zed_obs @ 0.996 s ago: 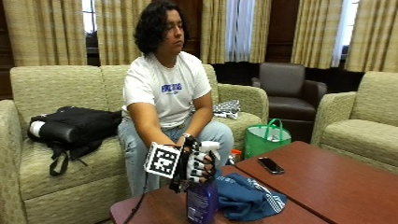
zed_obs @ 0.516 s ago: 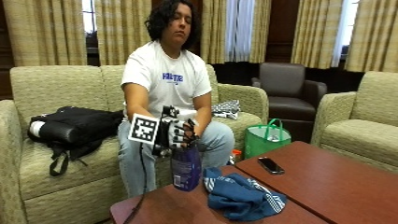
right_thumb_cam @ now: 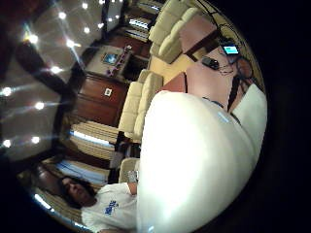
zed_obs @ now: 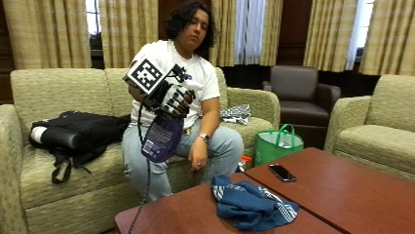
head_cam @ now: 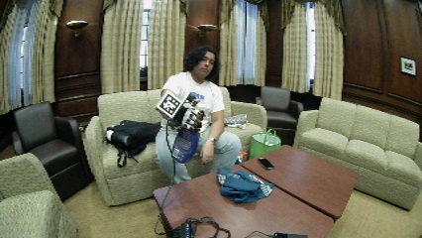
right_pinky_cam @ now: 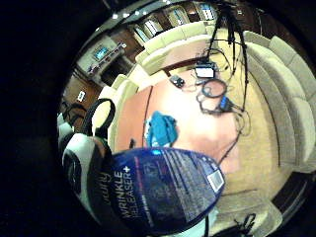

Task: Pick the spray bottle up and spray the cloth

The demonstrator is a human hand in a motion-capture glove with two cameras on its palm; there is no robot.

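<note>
Now we see the gloved right hand clamped round the spray bottle, lifted chest-high, body hanging down (nozzle direction unclear); the cloth lies well below on the desk.

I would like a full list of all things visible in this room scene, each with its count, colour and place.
spray bottle: one, blue, held up in the air above the person's lap, tilted
cloth: one, blue, crumpled on the near table
tables: two, reddish-brown, side by side in front of the sofa
phone: one, black, flat on the far table
bag: one, green, on the floor beside the sofa
backpack: one, black, on the sofa seat
sofa: one, beige, under the person
armchair: one, dark brown, by the curtains
right hand: one, black glove, grips the bottle's top
bare hand: one, rests on the thigh
</note>
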